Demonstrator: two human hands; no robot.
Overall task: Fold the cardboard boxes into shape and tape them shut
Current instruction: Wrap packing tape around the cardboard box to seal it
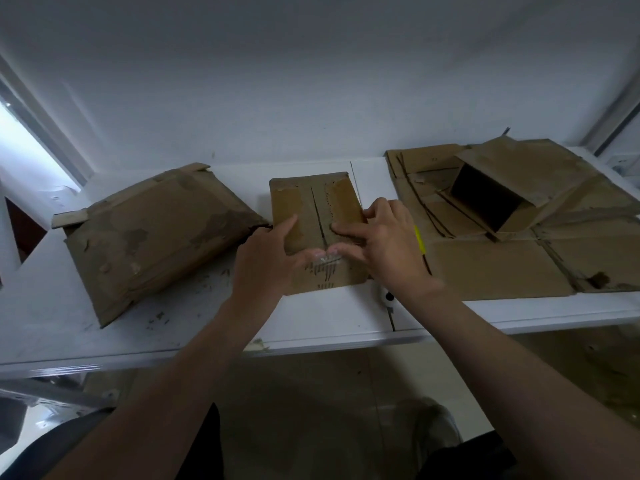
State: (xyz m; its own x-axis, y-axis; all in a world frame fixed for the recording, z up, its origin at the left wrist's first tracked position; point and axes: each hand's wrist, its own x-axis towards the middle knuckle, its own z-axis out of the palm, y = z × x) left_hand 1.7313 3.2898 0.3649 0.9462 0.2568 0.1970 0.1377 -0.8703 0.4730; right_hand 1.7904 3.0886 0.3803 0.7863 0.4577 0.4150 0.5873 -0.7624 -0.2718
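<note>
White table [329, 327] bears a small box [311, 199]; left hand [266, 261] and right hand [388, 244] press straight fingers on its tape [325, 262].

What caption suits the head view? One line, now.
Left hand and right hand press clear tape onto the seam of a small box on a white table.

Dim, bluish daylight from the window [20, 133] at left; soft focus, edges warped.
</note>
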